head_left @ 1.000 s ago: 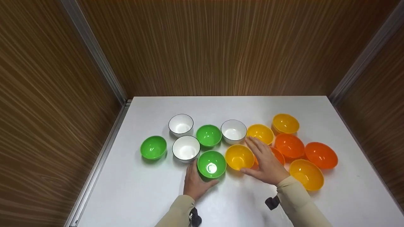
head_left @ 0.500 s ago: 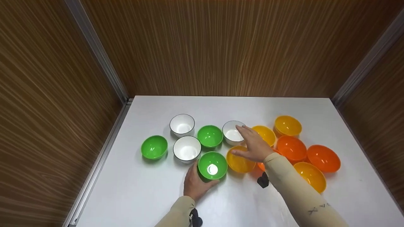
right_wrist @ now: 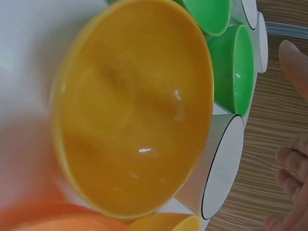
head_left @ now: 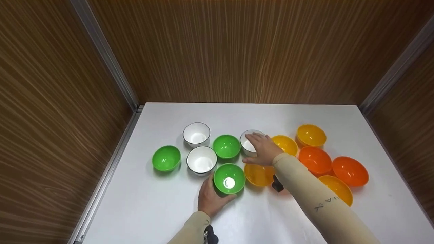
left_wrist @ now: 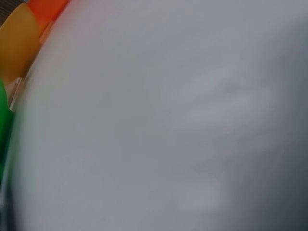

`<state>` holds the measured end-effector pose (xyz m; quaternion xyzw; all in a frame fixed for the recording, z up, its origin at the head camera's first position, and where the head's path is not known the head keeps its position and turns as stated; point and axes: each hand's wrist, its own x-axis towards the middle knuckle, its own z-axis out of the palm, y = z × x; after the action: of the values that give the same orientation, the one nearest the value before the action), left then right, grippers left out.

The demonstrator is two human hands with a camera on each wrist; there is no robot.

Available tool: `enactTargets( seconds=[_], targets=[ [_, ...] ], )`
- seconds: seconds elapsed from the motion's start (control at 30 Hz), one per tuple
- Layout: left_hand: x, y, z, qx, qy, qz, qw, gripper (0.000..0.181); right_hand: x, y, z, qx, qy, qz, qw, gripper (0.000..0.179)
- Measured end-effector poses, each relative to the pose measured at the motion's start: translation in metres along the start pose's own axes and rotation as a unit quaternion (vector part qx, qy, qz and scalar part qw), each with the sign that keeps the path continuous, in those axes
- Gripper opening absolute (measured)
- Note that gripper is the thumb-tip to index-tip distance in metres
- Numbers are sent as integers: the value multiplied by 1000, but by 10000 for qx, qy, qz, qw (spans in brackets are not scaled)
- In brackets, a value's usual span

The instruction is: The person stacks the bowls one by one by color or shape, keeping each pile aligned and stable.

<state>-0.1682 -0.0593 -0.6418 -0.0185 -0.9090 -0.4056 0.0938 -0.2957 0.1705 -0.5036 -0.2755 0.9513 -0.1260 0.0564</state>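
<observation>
1 green bowl [head_left: 229, 178], left hand [head_left: 209, 199] gripping it

downward head view over bowls [head_left: 229, 178], close wrist views

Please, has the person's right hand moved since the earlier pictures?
Yes. Against the rightmost white bowl in the head view, the right hand has moved left and forward: earlier by its right edge, now covering part of it.
</observation>
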Motion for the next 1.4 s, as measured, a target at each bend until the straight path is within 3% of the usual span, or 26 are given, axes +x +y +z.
enactTargets(
  seconds=[0.43,0.7,0.93,1.4],
  targets=[
    [1,1,4,65,132,116,9998,118,36,-11,8,-391,-565,338,9971,106],
    [2,1,2,82,258,105,9996,119,56,-18,19,-393,-621,358,9967,113],
    [0,0,2,178,248,124,9995,117,62,-22,28,-264,-724,576,9954,117],
    [1,-2,3,172,45,-221,9996,117,68,-23,44,-263,-813,786,9932,115]
  ],
)
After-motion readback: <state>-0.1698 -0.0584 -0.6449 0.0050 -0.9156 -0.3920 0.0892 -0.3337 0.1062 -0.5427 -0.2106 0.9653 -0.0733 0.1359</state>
